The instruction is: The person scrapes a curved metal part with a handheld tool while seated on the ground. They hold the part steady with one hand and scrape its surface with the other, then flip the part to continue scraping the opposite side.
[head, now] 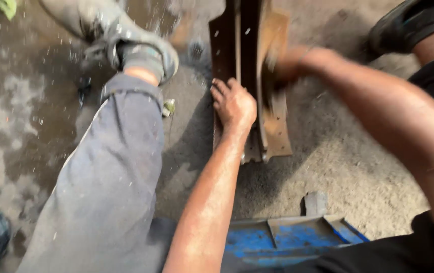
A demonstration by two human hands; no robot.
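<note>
A rusty metal part [250, 76], long and ribbed with curved brown plates, lies on the gritty concrete floor [338, 167], running from the top edge of the view down toward the middle. The left hand [233, 103] rests against the part's left side about halfway along it, palm down, fingers together and bent over the edge of the outer plate, pressing on it rather than closed around it. The right hand [290, 63] is at the part's right side, a little higher up; it is blurred, and I cannot tell whether its fingers are apart or clamped on anything, though it seems to touch the right plate.

Left of the part stretches a leg in grey trousers [105, 182], ending in a worn grey shoe [126, 40] near the top edge. A black shoe [409, 23] shows in the top right corner. At the bottom edge, below the part, lies a blue metal piece [287, 237] with scuffed paint, and a small grey block [316, 202] stands just behind it. The floor on the left is wet and speckled.
</note>
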